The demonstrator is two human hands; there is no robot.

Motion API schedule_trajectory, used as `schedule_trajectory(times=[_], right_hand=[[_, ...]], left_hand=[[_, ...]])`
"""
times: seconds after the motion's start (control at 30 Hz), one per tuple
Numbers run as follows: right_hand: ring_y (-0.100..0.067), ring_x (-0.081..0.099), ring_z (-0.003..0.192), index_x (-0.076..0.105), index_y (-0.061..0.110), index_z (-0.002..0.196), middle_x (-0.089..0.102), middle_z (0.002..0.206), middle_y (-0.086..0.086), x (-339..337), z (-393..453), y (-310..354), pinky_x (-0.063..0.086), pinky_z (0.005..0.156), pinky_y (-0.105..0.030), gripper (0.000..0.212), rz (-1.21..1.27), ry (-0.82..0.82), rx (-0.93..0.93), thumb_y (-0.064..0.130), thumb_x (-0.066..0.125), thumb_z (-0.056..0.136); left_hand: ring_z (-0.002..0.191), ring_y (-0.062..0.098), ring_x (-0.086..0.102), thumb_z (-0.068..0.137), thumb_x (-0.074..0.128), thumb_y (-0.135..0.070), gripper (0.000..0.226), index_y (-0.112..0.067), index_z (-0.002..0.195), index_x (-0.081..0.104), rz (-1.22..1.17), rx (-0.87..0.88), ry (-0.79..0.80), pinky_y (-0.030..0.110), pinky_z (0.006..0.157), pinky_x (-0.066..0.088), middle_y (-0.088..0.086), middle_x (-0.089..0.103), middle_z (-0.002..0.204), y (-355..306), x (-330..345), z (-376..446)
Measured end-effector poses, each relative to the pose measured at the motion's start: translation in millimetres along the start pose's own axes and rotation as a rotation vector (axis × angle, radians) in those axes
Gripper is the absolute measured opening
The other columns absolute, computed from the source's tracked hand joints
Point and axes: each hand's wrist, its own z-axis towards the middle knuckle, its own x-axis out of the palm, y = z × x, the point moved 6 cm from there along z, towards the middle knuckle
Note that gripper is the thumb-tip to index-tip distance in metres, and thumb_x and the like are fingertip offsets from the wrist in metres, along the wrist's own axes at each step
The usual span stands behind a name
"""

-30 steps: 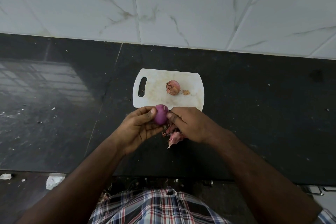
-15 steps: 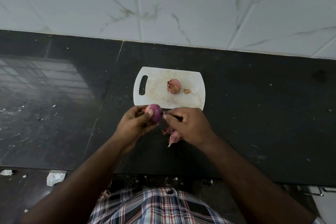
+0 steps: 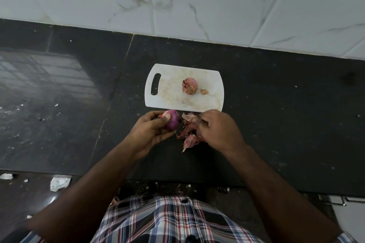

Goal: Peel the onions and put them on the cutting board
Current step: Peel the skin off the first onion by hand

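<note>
My left hand (image 3: 153, 131) grips a purple onion (image 3: 172, 122) with most of its skin off, just in front of the white cutting board (image 3: 167, 94). My right hand (image 3: 216, 131) is a little to the right of it, pinching a strip of pink onion skin (image 3: 189, 117). Under that hand lies a heap of peels (image 3: 189, 138) on the dark counter. A second onion (image 3: 190, 85), still in brownish skin, rests on the board, with a small scrap of skin (image 3: 204, 91) beside it.
The black stone counter (image 3: 276, 114) runs left and right, with white marble tiles (image 3: 197, 2) behind it. Its front edge is close to my checked shirt (image 3: 167, 221). Crumpled paper bits (image 3: 58, 182) lie on the floor at lower left.
My right hand has pulled away to the right from the onion with a strip of skin. My left hand has turned the onion slightly and kept hold of it.
</note>
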Motion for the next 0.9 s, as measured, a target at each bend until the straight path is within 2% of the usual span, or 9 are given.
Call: schedule_trajectory(times=[0.07,0.17,0.3,0.37,0.43,0.6,0.67,0.77,0.9], right_hand=[[-0.016,0.062,0.088,0.076,0.018,0.097,0.068,0.093,0.001,-6.2,1.3,-4.2,0.047,0.072,-0.032,0.014,0.055,-0.046,0.028,0.028,0.068,0.091],[-0.017,0.067,0.099,0.075,0.020,0.115,0.073,0.108,-0.001,-1.2,-0.6,-2.3,0.054,0.088,-0.036,0.027,0.122,0.077,0.075,0.016,0.071,0.088],[-0.019,0.070,0.090,0.076,0.019,0.106,0.077,0.099,-0.001,-15.8,1.4,-2.0,0.056,0.080,-0.035,0.018,0.113,-0.120,0.084,0.028,0.068,0.093],[-0.023,0.060,0.119,0.072,0.022,0.121,0.067,0.130,0.000,-7.1,3.3,1.4,0.050,0.099,-0.036,0.030,0.059,0.031,0.039,0.019,0.069,0.091],[-0.025,0.046,0.130,0.065,0.030,0.131,0.056,0.140,0.005,10.8,-1.8,0.3,0.047,0.102,-0.042,0.041,-0.111,0.218,-0.005,0.021,0.069,0.091],[-0.018,0.044,0.112,0.064,0.029,0.119,0.049,0.114,0.003,29.5,-15.6,3.4,0.048,0.073,-0.036,0.044,-0.323,0.239,0.029,0.057,0.065,0.086],[-0.018,0.048,0.109,0.065,0.024,0.113,0.052,0.113,0.003,32.5,-17.3,6.1,0.050,0.074,-0.035,0.035,-0.305,0.219,0.015,0.048,0.067,0.087],[-0.006,0.062,0.084,0.069,0.025,0.089,0.066,0.089,0.011,20.2,-16.5,2.7,0.055,0.071,-0.033,0.010,0.082,0.165,0.110,0.032,0.074,0.084],[0.000,0.067,0.076,0.075,0.019,0.099,0.074,0.088,0.008,-14.9,-8.8,4.7,0.055,0.069,-0.016,0.010,0.347,-0.121,0.169,0.018,0.074,0.089]], left_hand=[[0.100,0.025,0.073,0.078,0.072,-0.022,0.054,-0.004,0.127,0.057,-0.008,-0.007,-0.002,0.033,0.079,0.061,0.020,0.068,0.121,0.7,-0.4,-0.5],[0.098,0.024,0.074,0.078,0.072,-0.021,0.052,-0.005,0.126,0.058,-0.012,-0.012,-0.002,0.033,0.079,0.061,0.019,0.069,0.119,1.2,-0.2,-1.0],[0.103,0.027,0.073,0.083,0.071,-0.019,0.049,-0.005,0.127,0.058,-0.016,-0.017,0.001,0.034,0.081,0.061,0.020,0.067,0.122,1.0,-2.7,-0.2],[0.105,0.029,0.072,0.085,0.070,-0.019,0.047,-0.005,0.128,0.058,-0.013,-0.026,0.001,0.035,0.082,0.061,0.020,0.066,0.124,2.0,-3.7,0.1],[0.106,0.029,0.071,0.083,0.071,-0.020,0.050,-0.005,0.128,0.058,-0.019,-0.029,0.000,0.036,0.083,0.061,0.021,0.066,0.125,2.4,-3.5,0.0],[0.107,0.030,0.070,0.082,0.071,-0.020,0.051,-0.004,0.128,0.057,-0.034,-0.030,0.002,0.038,0.086,0.061,0.021,0.066,0.124,0.5,-2.3,-0.6],[0.107,0.030,0.071,0.083,0.070,-0.019,0.049,-0.003,0.129,0.057,-0.038,-0.030,0.001,0.038,0.087,0.061,0.021,0.067,0.124,-0.1,-2.1,-1.4],[0.106,0.029,0.071,0.081,0.070,-0.020,0.051,-0.003,0.128,0.058,-0.058,-0.027,0.018,0.037,0.086,0.061,0.022,0.069,0.122,-2.4,-2.4,-4.3],[0.107,0.031,0.069,0.081,0.069,-0.021,0.047,-0.003,0.124,0.060,-0.098,-0.031,0.043,0.038,0.088,0.061,0.021,0.070,0.118,-4.7,1.8,-8.1]])
